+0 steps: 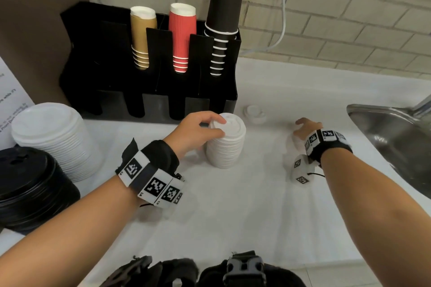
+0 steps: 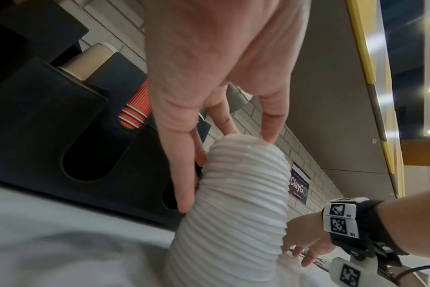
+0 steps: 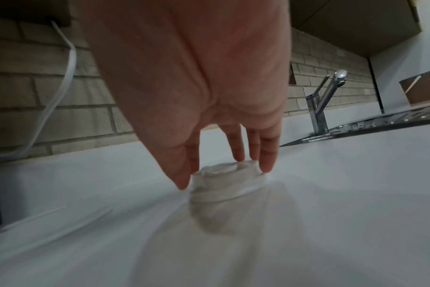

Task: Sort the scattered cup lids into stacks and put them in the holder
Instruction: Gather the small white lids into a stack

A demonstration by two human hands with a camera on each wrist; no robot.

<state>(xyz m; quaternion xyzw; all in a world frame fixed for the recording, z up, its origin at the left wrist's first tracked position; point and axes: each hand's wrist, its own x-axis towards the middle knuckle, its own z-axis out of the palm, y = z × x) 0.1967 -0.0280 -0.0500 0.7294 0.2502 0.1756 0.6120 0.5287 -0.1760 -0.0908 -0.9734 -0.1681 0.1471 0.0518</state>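
Note:
A tall stack of small white lids (image 1: 225,147) stands mid-counter before the black holder (image 1: 149,102). My left hand (image 1: 220,127) grips the small white stack (image 2: 233,203), fingertips on its top lid and thumb against its side. To the right, my right hand (image 1: 300,127) reaches down onto the counter. In the blurred right wrist view its thumb and fingers (image 3: 265,167) pinch a single small white lid (image 3: 221,182) that sits on the surface. One more loose small lid (image 1: 254,113) lies beside the holder's right end.
The holder's back slots carry tan cups (image 1: 141,37), red cups (image 1: 182,35) and black cups (image 1: 225,7); its front slots look dark. At the left stand a wide white lid stack (image 1: 53,137) and a black lid stack (image 1: 30,189). A steel sink (image 1: 391,137) and tap (image 3: 322,104) bound the right.

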